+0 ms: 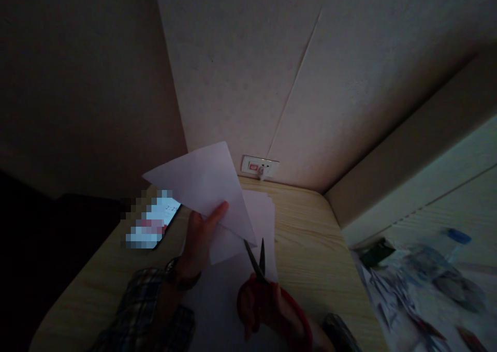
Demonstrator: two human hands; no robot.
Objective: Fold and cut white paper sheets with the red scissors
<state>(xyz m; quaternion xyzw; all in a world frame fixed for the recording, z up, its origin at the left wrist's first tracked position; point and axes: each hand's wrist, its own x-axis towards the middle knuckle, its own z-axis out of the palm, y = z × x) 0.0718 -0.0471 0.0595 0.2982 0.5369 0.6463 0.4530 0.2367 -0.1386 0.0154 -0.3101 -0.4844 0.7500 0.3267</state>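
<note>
A folded white sheet of paper [205, 178] with a pointed corner is pinched in my left hand [200, 238], the thumb lying across its face. My right hand [277, 310] grips a pair of red-handled scissors [259, 264], fingers through the loops. The dark blades are spread apart and point up toward the paper's lower right corner. Whether a blade touches that corner, I cannot tell. Under both hands lie more white sheets [233, 295], loosely stacked on the wooden table [310, 243].
A lit phone [155, 222], partly pixelated, lies left of the paper. Behind the table, a wall socket [259, 166] has a plug in it. To the right and lower down are a clear plastic bottle with a blue cap [458, 235] and paper scraps [392, 295].
</note>
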